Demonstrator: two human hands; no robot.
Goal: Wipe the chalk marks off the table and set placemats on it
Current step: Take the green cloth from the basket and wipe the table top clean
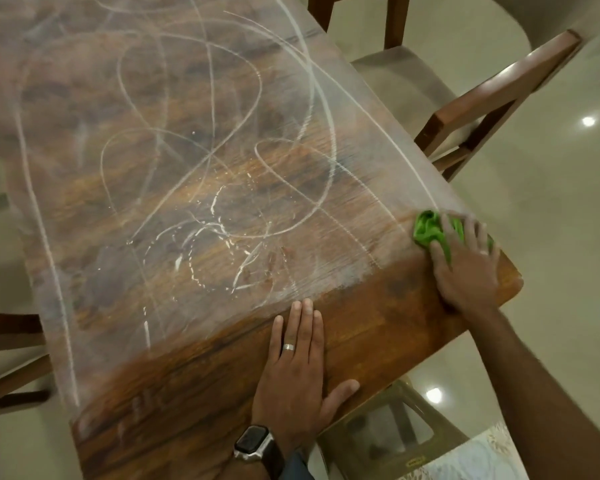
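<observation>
Table (378, 327) chalk-covered; R hand (465, 268) presses green cloth (428, 230), L hand (297, 372) flat, fingers straight.

On the table (378, 341), the right hand (465, 268) presses a cloth (430, 230) at the right edge near the near right corner, the left hand (298, 375) flat beside the near edge, chalk marks (187, 168) spreading behind both.
</observation>
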